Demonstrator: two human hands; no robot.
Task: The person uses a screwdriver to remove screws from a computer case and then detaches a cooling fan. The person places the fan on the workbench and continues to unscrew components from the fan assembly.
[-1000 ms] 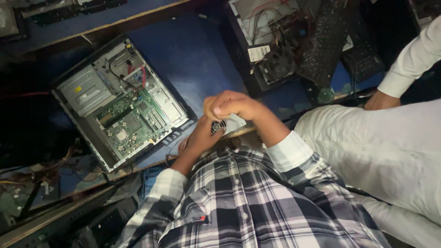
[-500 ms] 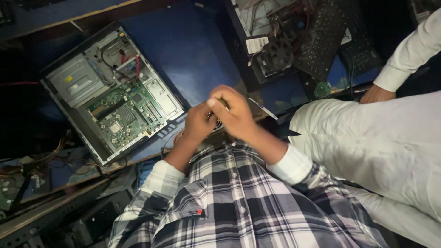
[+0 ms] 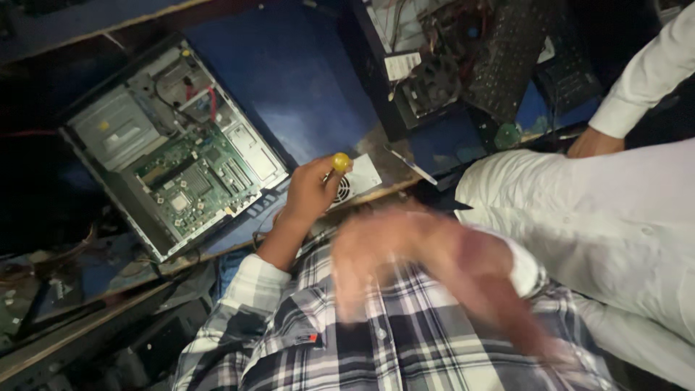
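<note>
Yellow-handled screwdriver point(image 3: 340, 162) sits at frame centre, gripped in the left hand point(image 3: 313, 190), whose fingers are closed round the shaft just below the knob. Beneath that hand lies a small white vented part point(image 3: 356, 182), resting on the blue bench point(image 3: 304, 87) near its front edge. Right hand point(image 3: 376, 253) appears lower centre as a motion blur, close to the plaid shirt; whether it is open or closed cannot be told. Open computer case point(image 3: 181, 156) with green board lies at upper left. A second opened case point(image 3: 434, 65) sits at upper centre. Another person's white sleeve point(image 3: 644, 80) occupies the upper right.
</note>
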